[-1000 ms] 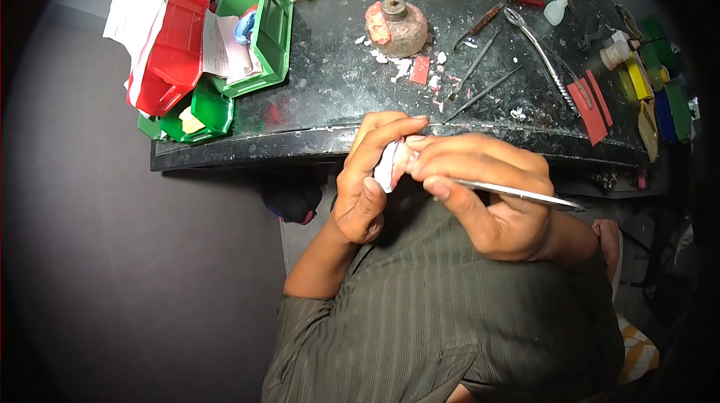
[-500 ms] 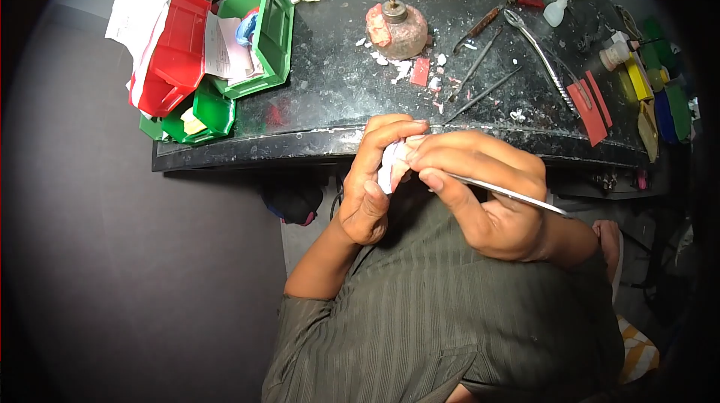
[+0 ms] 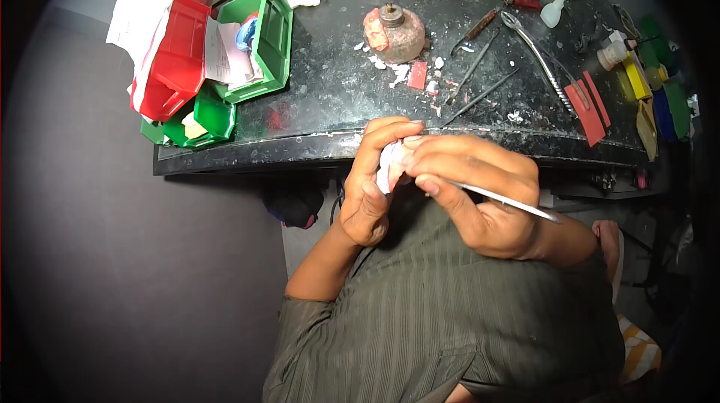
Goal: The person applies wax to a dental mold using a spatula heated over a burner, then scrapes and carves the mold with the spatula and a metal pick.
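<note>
My left hand (image 3: 369,185) is closed around a small white and pink piece (image 3: 388,167), which looks like a plaster dental cast with pink wax on it. Its thumb and fingers cover much of the piece. A slim metal carving tool (image 3: 510,201) is gripped between thumb and fingers of my right hand (image 3: 480,189). The tool's shaft points out to the right, and its working end is hidden by the fingers. My right fingertips touch the piece's right side. Both hands are just off the bench's front edge.
On the dark bench (image 3: 322,95) stands a glass spirit lamp (image 3: 395,34) amid white and pink scraps. Metal instruments (image 3: 480,95) and pink wax sheets (image 3: 585,114) lie to the right. Green (image 3: 274,43) and red bins (image 3: 180,50) stand left.
The view has shifted very slightly. My right hand and the carving tool have moved a little left and the tool has tilted slightly; both grips stay the same.
</note>
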{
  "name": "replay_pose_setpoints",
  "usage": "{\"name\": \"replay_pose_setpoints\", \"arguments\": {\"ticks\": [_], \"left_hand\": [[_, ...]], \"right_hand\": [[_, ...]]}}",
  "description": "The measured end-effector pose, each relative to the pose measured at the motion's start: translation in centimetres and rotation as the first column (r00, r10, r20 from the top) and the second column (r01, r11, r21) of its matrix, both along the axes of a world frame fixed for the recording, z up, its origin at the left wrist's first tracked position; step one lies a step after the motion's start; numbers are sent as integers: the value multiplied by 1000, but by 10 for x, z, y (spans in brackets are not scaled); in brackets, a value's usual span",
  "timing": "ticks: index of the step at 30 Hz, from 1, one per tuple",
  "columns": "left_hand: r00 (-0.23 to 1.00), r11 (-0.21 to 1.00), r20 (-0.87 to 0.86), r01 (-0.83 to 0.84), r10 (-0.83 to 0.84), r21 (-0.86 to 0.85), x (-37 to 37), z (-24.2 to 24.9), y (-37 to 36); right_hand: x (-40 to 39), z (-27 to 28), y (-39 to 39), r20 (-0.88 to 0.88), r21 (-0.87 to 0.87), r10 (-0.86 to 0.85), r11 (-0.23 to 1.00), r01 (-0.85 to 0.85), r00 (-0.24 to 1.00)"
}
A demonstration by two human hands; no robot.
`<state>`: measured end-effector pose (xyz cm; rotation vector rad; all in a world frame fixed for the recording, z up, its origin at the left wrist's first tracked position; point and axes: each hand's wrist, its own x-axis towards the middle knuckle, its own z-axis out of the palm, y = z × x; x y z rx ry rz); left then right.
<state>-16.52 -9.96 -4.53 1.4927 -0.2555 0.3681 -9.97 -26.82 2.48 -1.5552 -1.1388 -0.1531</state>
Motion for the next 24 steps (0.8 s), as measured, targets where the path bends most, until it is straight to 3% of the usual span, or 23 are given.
{"name": "replay_pose_setpoints", "arguments": {"ticks": [4,9,11,15,18,21,23,24], "left_hand": [[998,998,69,6,-10,58,0,0,1],[996,999,91,-1,-3,38,1,-2,-1],[999,999,-41,-32,33,17,-1,2,-2],[999,995,18,-44,42,94,0,2,3],[998,984,55,-45,36,175,2,1,4],[991,998,134,-27,18,64,5,0,0],[987,928,44,158,-152,-338,2,0,-3],[975,881,83,224,-208,-417,6,-3,-1]], "right_hand": [[-2,5,-5,19,-12,96,995,-96,995],[0,-2,-2,-33,16,2,1000,-1,999],[-2,-1,-1,-12,-8,-30,1000,30,999],[-2,2,-6,52,-33,59,998,-57,997],[2,5,-11,-71,-40,68,997,-71,995],[10,7,-12,-136,-9,9,1000,-10,991],[19,1,-17,-104,73,43,997,-35,994],[21,-1,-16,-146,177,56,984,-30,988]]}}
